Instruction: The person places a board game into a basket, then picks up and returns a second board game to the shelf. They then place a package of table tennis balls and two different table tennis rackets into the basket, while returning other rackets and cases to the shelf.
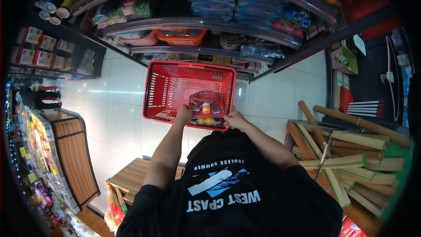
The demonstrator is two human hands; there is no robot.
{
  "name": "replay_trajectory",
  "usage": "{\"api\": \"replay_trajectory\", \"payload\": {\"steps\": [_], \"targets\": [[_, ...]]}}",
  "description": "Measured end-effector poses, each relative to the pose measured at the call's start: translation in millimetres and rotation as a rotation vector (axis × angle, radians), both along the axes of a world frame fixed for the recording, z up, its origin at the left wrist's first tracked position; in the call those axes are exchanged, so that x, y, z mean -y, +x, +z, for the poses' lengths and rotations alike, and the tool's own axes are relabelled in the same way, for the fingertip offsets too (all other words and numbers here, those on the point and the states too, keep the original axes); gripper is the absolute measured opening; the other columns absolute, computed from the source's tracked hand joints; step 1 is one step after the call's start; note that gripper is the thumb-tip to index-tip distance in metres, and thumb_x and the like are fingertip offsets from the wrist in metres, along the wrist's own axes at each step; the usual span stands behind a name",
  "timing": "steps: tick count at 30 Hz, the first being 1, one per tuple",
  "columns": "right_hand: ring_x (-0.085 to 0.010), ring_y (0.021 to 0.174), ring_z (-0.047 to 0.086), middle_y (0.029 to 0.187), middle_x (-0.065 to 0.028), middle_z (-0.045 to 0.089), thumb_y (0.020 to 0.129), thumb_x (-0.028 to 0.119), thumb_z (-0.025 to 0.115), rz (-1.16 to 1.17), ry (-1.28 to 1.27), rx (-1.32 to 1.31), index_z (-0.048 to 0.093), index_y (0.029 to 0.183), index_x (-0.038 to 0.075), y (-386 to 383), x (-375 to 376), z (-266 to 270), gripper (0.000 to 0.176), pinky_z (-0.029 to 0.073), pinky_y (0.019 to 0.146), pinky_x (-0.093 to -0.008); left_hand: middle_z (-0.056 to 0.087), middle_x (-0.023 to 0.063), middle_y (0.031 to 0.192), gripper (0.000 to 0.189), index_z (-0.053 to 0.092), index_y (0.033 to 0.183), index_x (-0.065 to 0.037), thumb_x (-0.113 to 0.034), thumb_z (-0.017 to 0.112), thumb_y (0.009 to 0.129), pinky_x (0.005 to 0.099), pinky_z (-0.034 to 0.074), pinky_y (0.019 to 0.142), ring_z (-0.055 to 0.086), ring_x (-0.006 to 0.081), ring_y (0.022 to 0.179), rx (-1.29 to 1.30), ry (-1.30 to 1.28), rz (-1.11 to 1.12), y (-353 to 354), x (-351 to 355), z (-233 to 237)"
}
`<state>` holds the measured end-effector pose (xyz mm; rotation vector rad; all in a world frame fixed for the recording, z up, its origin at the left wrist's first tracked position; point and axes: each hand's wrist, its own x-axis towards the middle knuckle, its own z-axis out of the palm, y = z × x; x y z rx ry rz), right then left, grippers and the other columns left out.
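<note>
In front of me is a red plastic shopping basket [156, 88] with slotted walls. At its near side is a clear-fronted package [205, 98], red and dark, with an orange ball and yellow balls showing; it looks like a ping-pong paddle set. My left hand [184, 113] is closed at the package's left edge, over the basket's near wall. Closed fingers of my right hand [236, 120] meet the package's right edge by the near right corner of the basket. Both sets of fingertips are partly hidden, so their exact hold is hard to see.
Store shelves [197, 23] with bagged goods and an orange tub [180, 37] rise beyond the basket. Wooden slats [351, 162] stick out at the right. A wood-faced display counter [75, 160] stands left, and a wooden stand [133, 176] is close to my left elbow. White tiles [120, 98] cover the floor.
</note>
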<state>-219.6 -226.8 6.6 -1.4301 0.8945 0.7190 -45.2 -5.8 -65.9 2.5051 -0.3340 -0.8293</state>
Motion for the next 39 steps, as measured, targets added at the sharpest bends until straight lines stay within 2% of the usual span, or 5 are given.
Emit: {"api": "replay_trajectory", "payload": {"steps": [13,22,33,37,39], "targets": [[-0.0136,0.061,0.064,0.077,-0.0073,0.068,0.093,0.03,0.054,0.141,-0.077,-0.014,0.063,0.093,0.0,9.1,5.9,-8.9,0.031,0.045,0.045,-0.0251,0.063,0.027,0.103,0.033,0.063,0.109,-0.002,-0.023,0.047,0.088,0.0468,0.048,0.087,0.059,0.0413,0.103,-0.052,-0.041,0.138,-26.3,-8.6,18.2],[-0.0109,0.059,0.062,0.079,-0.0052,0.066,0.094,0.027,0.054,-0.145,0.133,-0.093,0.063,0.093,0.003,-7.9,-11.5,-6.0,0.026,0.044,0.044,-0.0208,0.061,0.0291,0.106,0.033,0.062,0.107,0.0,-0.015,0.047,0.081,0.0457,0.047,0.088,0.058,0.0422,0.105,-0.205,-0.035,-0.028,-5.5,-11.7,17.3],[-0.0133,0.066,0.065,0.085,-0.0066,0.069,0.093,0.032,0.055,0.184,-0.141,0.037,0.065,0.098,0.003,-20.0,-3.0,-7.0,0.032,0.047,0.05,-0.0243,0.058,0.0291,0.116,0.045,0.053,0.123,0.004,-0.021,0.045,0.087,0.0413,0.044,0.094,0.056,0.0392,0.112,-0.235,-0.251,0.164,-11.9,-19.4,-9.6],[-0.0132,0.068,0.065,0.084,-0.0064,0.068,0.093,0.031,0.055,0.056,-0.143,0.063,0.066,0.098,0.004,-37.0,9.0,-10.0,0.03,0.049,0.053,-0.0246,0.058,0.0305,0.115,0.056,0.052,0.122,0.005,-0.036,0.052,0.085,0.0436,0.045,0.093,0.056,0.0409,0.111,0.036,-0.227,0.105,-20.0,-19.0,23.2],[-0.0138,0.071,0.066,0.086,-0.0068,0.068,0.092,0.03,0.055,0.033,-0.182,0.107,0.065,0.099,0.003,-43.5,14.4,5.8,0.03,0.05,0.055,-0.0254,0.059,0.0298,0.113,0.047,0.053,0.121,0.002,-0.028,0.056,0.085,0.0455,0.044,0.092,0.056,0.0421,0.11,0.163,-0.316,0.163,-25.4,-16.3,31.0]]}}
